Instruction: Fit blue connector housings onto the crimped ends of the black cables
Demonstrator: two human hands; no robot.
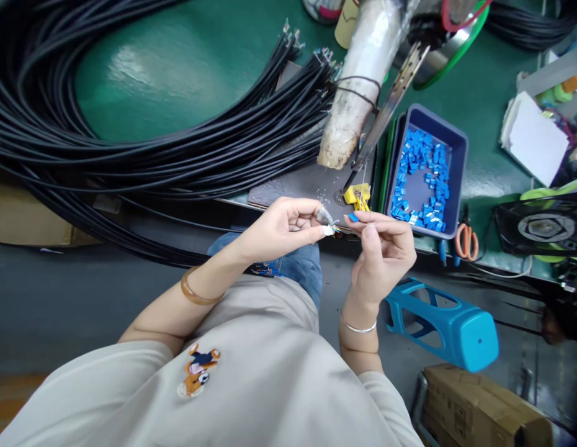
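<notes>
My left hand [288,231] is closed in a pinch, thumb against a covered index fingertip. Fine coloured wires [335,230] stick out from between these fingers; the rest of what they belong to is hidden in the hand. Just to the right, my right hand [384,248] holds a small blue connector [353,218] at its fingertips. A narrow gap separates the connector from the wire ends. Beyond both hands, a yellow part [358,195] sits at the foot of a metal arm [386,108]. More blue connectors [440,186] lie in a grey-blue bin [461,180].
A thick bundle of black cables [186,155] sweeps across the green table [149,68], its stripped ends at the middle. A plastic-wrapped tube [358,93] hangs overhead. Orange-handled scissors [466,241] lie near the front edge. Below stand a blue stool [474,341] and a cardboard box [479,403].
</notes>
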